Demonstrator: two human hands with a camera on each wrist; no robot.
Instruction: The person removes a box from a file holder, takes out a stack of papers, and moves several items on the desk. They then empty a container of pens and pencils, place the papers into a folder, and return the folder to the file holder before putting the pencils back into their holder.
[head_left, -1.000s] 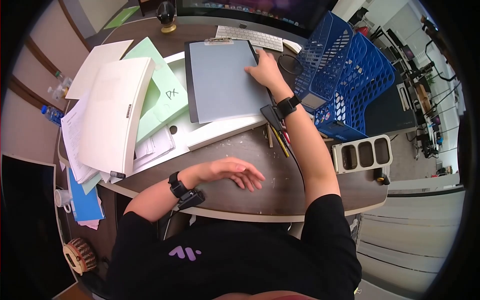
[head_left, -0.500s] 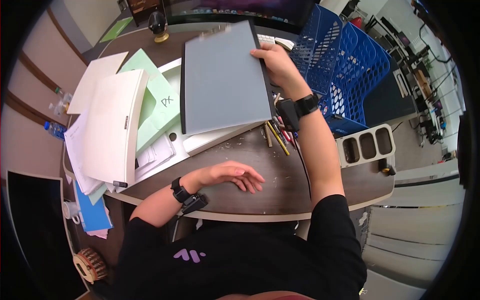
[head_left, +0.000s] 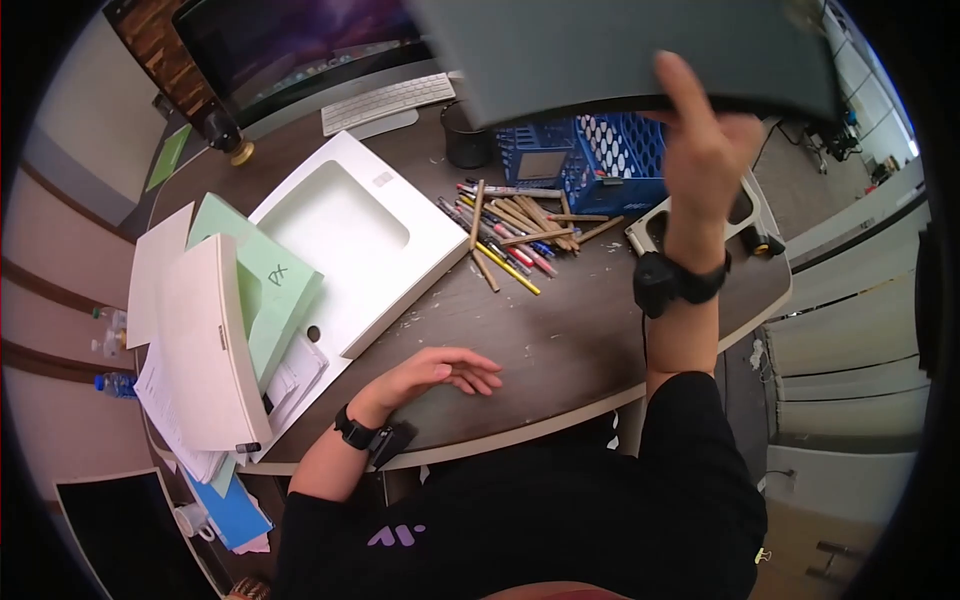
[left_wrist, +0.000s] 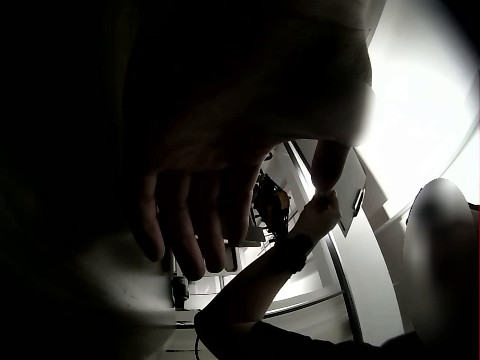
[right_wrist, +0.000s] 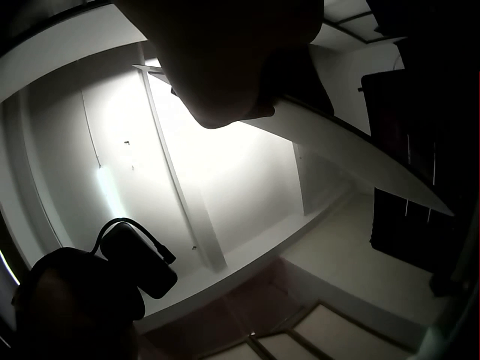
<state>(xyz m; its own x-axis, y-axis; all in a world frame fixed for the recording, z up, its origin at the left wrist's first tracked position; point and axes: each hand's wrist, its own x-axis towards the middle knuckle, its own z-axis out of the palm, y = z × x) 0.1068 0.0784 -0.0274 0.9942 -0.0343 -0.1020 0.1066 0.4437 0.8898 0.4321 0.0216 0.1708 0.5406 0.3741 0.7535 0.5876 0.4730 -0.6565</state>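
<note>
My right hand (head_left: 705, 165) holds a dark clipboard (head_left: 600, 60) by its near edge, thumb across the face, raised high over the right side of the desk. A greyish sheet covers the board, and its top runs out of the head view. In the left wrist view, the metal clip (left_wrist: 358, 201) shows on the board's edge. Beneath it in the head view stands a blue perforated file rack (head_left: 620, 190), partly hidden. My left hand (head_left: 430, 375) hovers near the desk's front edge, fingers loosely extended, holding nothing.
A white tray (head_left: 430, 255) lies mid-desk, beside a pile of pens and pencils (head_left: 520, 230). To the left are a green box (head_left: 265, 275) and a white binder (head_left: 205, 340). Behind stand a black pen cup (head_left: 467, 150) and keyboard (head_left: 390, 103); a beige organizer (head_left: 640, 235) lies right.
My right hand has gripped the clipboard, lifted it off the white tray and carried it right, uncovering the tray and the pens. The head view has turned rightward. My left hand stays nearly still.
</note>
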